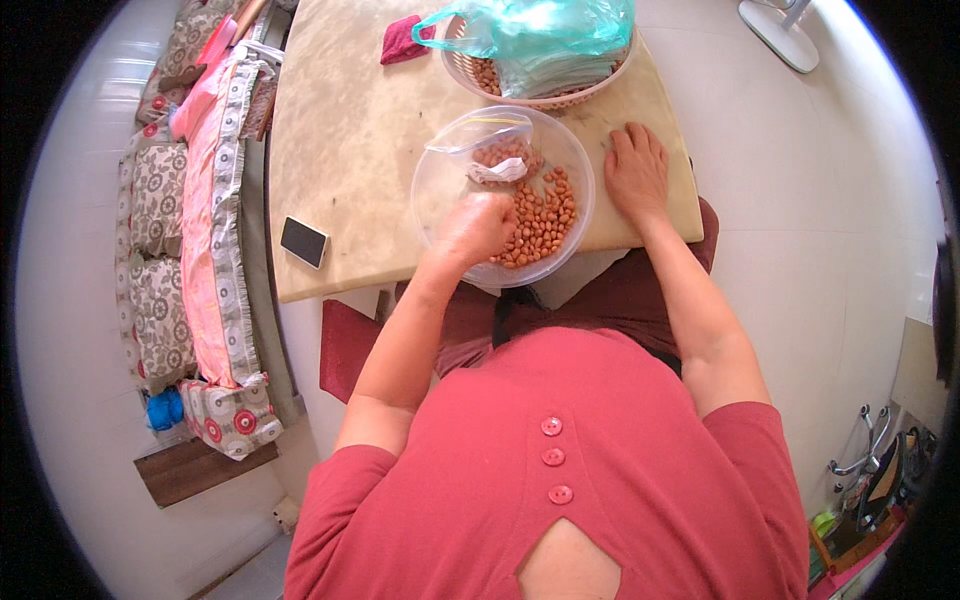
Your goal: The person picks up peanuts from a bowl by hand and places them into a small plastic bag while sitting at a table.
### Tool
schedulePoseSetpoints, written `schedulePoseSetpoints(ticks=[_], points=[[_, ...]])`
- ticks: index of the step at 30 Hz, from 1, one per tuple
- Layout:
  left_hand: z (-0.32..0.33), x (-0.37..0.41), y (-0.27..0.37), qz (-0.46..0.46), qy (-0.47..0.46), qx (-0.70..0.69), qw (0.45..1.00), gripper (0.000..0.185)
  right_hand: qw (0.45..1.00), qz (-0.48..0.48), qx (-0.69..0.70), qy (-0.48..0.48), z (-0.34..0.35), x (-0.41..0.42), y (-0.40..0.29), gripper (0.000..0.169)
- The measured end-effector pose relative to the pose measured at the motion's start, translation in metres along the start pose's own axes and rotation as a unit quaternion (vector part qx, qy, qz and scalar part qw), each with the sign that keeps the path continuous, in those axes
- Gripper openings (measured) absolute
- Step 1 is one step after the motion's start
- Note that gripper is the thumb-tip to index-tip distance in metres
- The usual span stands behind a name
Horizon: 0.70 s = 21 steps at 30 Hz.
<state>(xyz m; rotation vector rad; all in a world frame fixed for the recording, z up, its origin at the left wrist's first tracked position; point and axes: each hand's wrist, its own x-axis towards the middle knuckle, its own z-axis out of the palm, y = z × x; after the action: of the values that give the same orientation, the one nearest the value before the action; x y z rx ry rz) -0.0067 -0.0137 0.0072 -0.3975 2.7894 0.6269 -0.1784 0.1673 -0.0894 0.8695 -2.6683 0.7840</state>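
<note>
My left hand [480, 225] is curled, knuckles up, inside a clear round plastic tub [581, 202] near the table's front edge. It lies beside loose reddish-brown nuts [536, 229] that cover the tub's right part; whether its fingers hold any is hidden. Just beyond it, in the tub, is a clear zip bag [487, 135] with similar nuts inside and a crumpled white piece of paper or label [501, 171] at its near side. My right hand [637, 169] rests palm down on the table to the right of the tub, with nothing visible in it.
Behind the tub stands a plastic basket [551, 101] with nuts, stacked clear bags [555, 77] and a green plastic bag [555, 30]. A folded dark red cloth [405, 41] lies left of it. A phone-like device [304, 242] is at the table's [352, 172] front left.
</note>
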Motion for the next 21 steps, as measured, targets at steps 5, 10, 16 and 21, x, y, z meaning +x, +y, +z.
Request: schedulePoseSetpoints(ticks=[5, 10, 16, 21], points=[[-0.06, 0.01, 0.015, 0.034, 0.332, -0.107, 0.936, 0.007, 1.0, 0.004, -0.006, -0.005, -0.002, 0.0, 0.0, 0.031], [-0.065, 0.038, -0.019, 0.064, 0.347, 0.1, 0.93, 0.018, 1.0, 0.002, -0.001, -0.004, -0.004, -0.002, -0.004, 0.031], [-0.063, 0.015, 0.001, 0.032, 0.353, -0.123, 0.927, 0.013, 1.0, -0.006, -0.002, 0.002, -0.006, -0.002, -0.003, 0.031], [-0.026, 0.003, -0.009, 0.082, 0.159, 0.003, 0.984, 0.014, 1.0, -0.001, -0.013, 0.0, 0.0, -0.002, 0.0, 0.031]])
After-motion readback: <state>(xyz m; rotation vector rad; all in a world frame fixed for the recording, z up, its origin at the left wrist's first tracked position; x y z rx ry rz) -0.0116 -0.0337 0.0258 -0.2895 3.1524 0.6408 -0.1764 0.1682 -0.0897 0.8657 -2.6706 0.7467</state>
